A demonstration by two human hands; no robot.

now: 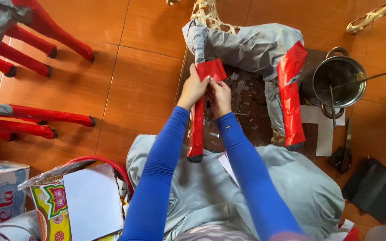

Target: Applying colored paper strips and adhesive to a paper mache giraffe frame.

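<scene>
Both hands, left [194, 87] and right [220, 95], close their grip on a red paper sheet [211, 69], pressing it around the grey animal figure's leg [197, 129] to smooth it flat, above the floor [139, 93]

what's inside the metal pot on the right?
The metal pot holds a dark interior with a thin stick resting across the rim and a flat tool leaning inside. Any contents at the bottom are too dark to tell.
</scene>
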